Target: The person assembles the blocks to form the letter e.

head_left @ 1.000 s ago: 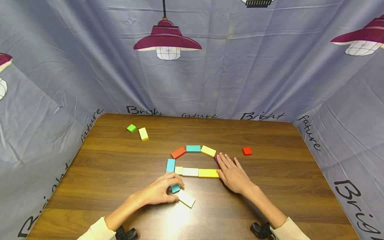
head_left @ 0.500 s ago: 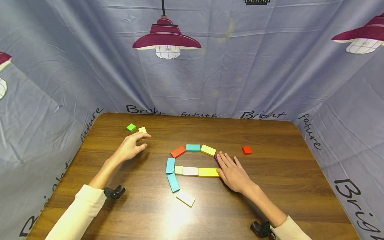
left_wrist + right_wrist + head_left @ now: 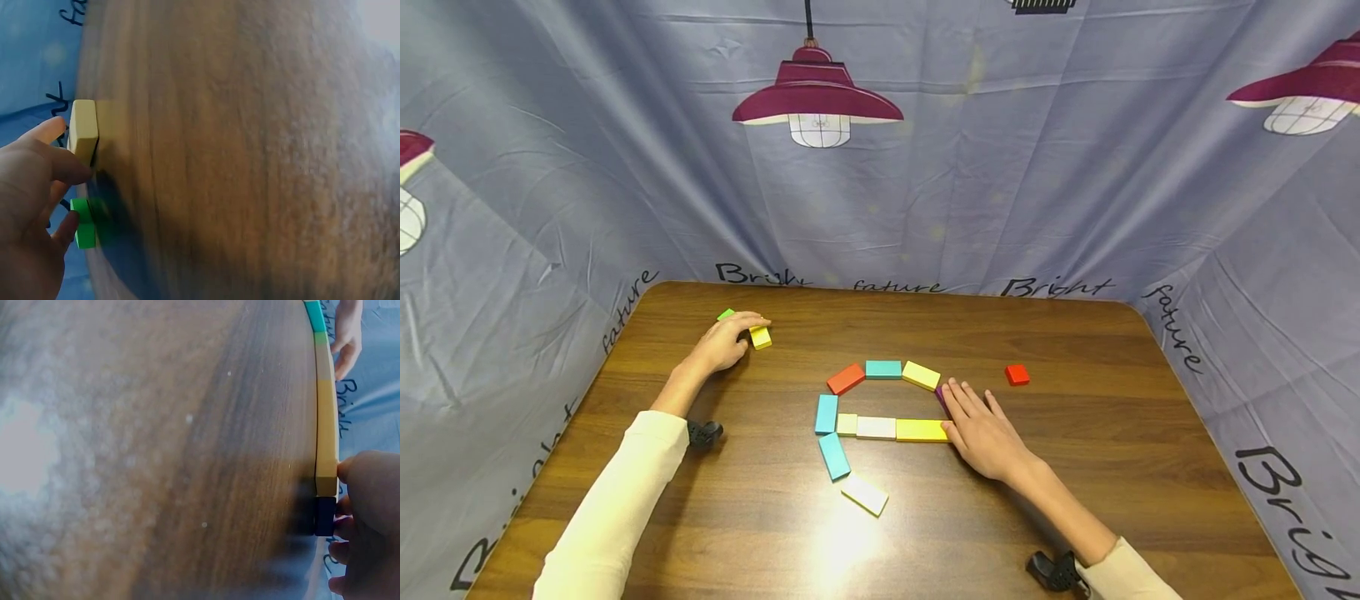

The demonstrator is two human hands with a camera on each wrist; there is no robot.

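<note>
At the far left my left hand (image 3: 724, 342) reaches over a pale yellow block (image 3: 762, 339), its fingers extended across the top. In the left wrist view that yellow block (image 3: 84, 128) stands beside the fingertips, and a green block (image 3: 85, 223) lies by another finger. My right hand (image 3: 990, 439) rests with straight fingers on the right end of a block outline, covering most of a purple block (image 3: 941, 398). Its thumb touches the end of a long yellow block (image 3: 921, 430).
The outline includes a red block (image 3: 846, 379), a teal block (image 3: 883, 369), a second yellow block (image 3: 921, 376), a blue block (image 3: 826, 414) and white blocks (image 3: 876, 427). A small red block (image 3: 1017, 375) lies to the right on the wooden table (image 3: 1112, 467).
My left hand has left the lower-left end of the outline and moved up and left to the pale yellow block. The right hand has stayed in place.
</note>
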